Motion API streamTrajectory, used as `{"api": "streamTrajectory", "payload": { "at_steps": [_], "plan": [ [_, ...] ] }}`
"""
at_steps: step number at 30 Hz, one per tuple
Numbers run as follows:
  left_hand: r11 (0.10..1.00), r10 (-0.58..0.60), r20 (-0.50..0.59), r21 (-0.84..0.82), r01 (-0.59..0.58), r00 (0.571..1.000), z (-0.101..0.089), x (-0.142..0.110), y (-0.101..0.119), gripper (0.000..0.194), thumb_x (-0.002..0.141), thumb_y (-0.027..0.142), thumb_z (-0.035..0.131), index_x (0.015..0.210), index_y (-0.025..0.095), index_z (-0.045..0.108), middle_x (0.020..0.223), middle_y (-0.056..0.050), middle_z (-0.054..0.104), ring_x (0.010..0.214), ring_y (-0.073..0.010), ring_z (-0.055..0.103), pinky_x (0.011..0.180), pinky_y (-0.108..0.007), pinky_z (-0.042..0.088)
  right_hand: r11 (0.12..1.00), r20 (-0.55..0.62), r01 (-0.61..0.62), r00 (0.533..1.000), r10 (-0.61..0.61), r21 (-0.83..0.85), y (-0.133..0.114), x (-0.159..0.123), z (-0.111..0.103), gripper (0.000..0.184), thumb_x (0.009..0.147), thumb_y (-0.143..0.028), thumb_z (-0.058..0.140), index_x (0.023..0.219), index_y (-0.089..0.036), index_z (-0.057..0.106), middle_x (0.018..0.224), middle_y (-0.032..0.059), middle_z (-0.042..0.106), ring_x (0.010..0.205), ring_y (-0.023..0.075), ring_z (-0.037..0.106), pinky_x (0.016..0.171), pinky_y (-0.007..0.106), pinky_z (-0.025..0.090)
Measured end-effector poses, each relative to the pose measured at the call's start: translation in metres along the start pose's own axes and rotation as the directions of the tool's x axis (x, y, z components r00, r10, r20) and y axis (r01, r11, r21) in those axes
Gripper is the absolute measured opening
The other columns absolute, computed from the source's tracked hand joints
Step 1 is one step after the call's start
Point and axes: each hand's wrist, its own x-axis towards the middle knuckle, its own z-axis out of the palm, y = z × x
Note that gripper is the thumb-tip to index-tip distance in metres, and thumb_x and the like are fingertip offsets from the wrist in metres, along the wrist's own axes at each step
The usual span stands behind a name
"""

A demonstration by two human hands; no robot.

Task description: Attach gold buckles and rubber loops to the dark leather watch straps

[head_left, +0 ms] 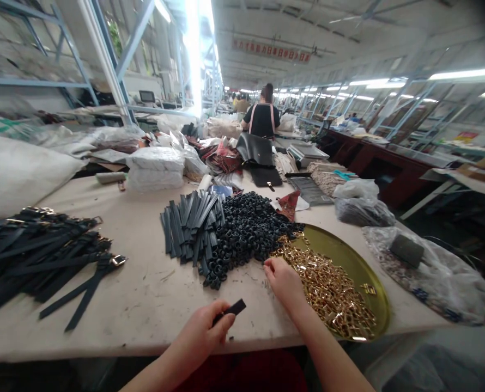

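Note:
Near the table's front edge, my left hand (213,326) is closed around a short black strap (238,307), whose end sticks out past the thumb. My right hand (284,280) has its fingertips pinched together over the table, between the pile of black strap loops (250,226) and the gold buckles (328,288). Whatever those fingers hold, if anything, is too small to make out. The buckles lie heaped in a round gold tray (383,299) beside my right forearm. Flat black straps (191,220) are stacked left of the loops.
Black straps fitted with buckles (54,250) are piled at the left on the table (144,305). Plastic-wrapped bundles (156,169), a black bag piece (256,149) and bagged material (363,201) stand farther back. A person (262,114) is beyond the table.

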Motion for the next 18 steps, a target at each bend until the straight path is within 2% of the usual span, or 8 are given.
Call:
{"api": "streamTrajectory", "payload": {
  "at_steps": [2,4,7,9,11,14,16,18],
  "plan": [
    [0.999,-0.006,-0.018,-0.034,0.005,1.000,0.001,0.002,-0.005,0.026,0.081,0.039,0.039,0.074,0.016,0.048,0.053,0.006,0.043,0.051,-0.0099,0.041,0.051,-0.020,0.031,0.996,-0.048,-0.026,0.999,0.021,-0.087,0.003,0.020,0.006,0.009,0.075,-0.014,0.049,0.073,-0.014,0.058,0.086,0.0131,0.059,0.083,0.0229,0.055,0.074,0.034,0.037],
    [0.998,-0.013,-0.004,-0.057,0.013,1.000,0.000,0.002,-0.009,0.027,0.081,0.041,0.040,0.075,0.016,0.048,0.053,0.006,0.043,0.050,-0.0097,0.041,0.050,-0.020,0.031,0.996,-0.040,-0.031,0.999,0.028,-0.078,0.002,0.027,0.012,0.010,0.071,-0.008,0.049,0.067,-0.013,0.057,0.084,0.0151,0.060,0.082,0.0241,0.055,0.072,0.035,0.037],
    [0.996,-0.035,-0.049,-0.088,0.031,0.998,-0.007,0.004,-0.012,0.028,0.079,0.042,0.041,0.074,0.016,0.048,0.050,0.006,0.042,0.048,-0.0090,0.039,0.049,-0.020,0.031,1.000,0.029,0.010,1.000,-0.009,-0.015,-0.004,0.015,0.016,0.011,0.073,-0.011,0.048,0.070,-0.015,0.058,0.079,0.0104,0.062,0.076,0.0200,0.056,0.068,0.031,0.039],
    [0.988,-0.075,-0.103,-0.141,0.060,0.992,-0.012,0.006,-0.010,0.027,0.077,0.042,0.043,0.077,0.016,0.047,0.049,0.007,0.042,0.045,-0.0084,0.037,0.046,-0.020,0.030,0.990,0.137,0.010,0.990,-0.029,0.139,-0.012,-0.003,0.016,0.015,0.078,-0.023,0.046,0.077,-0.016,0.059,0.072,0.0047,0.062,0.066,0.0153,0.056,0.060,0.026,0.041],
    [0.974,-0.109,-0.125,-0.212,0.080,0.986,-0.014,0.009,-0.004,0.028,0.074,0.043,0.046,0.082,0.016,0.047,0.050,0.007,0.043,0.043,-0.0079,0.035,0.042,-0.019,0.028,0.907,0.269,-0.097,0.963,-0.018,0.410,-0.021,-0.023,0.015,0.022,0.079,-0.035,0.046,0.080,-0.016,0.058,0.064,0.0004,0.060,0.055,0.0116,0.052,0.052,0.023,0.040],
    [0.961,-0.090,-0.110,-0.269,0.058,0.990,-0.012,0.012,0.006,0.029,0.070,0.041,0.052,0.083,0.016,0.048,0.055,0.006,0.045,0.045,-0.0073,0.037,0.042,-0.018,0.029,0.662,0.364,-0.286,0.931,0.022,0.693,-0.037,-0.050,0.016,0.028,0.072,-0.044,0.054,0.073,-0.016,0.054,0.057,-0.0025,0.055,0.047,0.0083,0.045,0.047,0.022,0.036],
    [0.969,-0.072,-0.107,-0.244,0.044,0.992,-0.008,0.012,0.009,0.024,0.070,0.036,0.053,0.078,0.015,0.050,0.056,0.006,0.046,0.047,-0.0071,0.038,0.045,-0.018,0.031,0.610,0.346,-0.304,0.937,0.052,0.732,-0.045,-0.063,0.018,0.029,0.070,-0.045,0.058,0.069,-0.016,0.053,0.055,-0.0032,0.053,0.047,0.0078,0.043,0.047,0.022,0.035],
    [0.978,-0.065,-0.118,-0.203,0.040,0.991,-0.006,0.010,0.008,0.018,0.069,0.032,0.052,0.074,0.014,0.052,0.057,0.005,0.046,0.051,-0.0075,0.040,0.048,-0.018,0.032,0.620,0.337,-0.298,0.940,0.057,0.726,-0.049,-0.070,0.020,0.028,0.070,-0.044,0.058,0.067,-0.017,0.052,0.055,-0.0030,0.053,0.048,0.0084,0.044,0.048,0.022,0.035]
  ]
}}
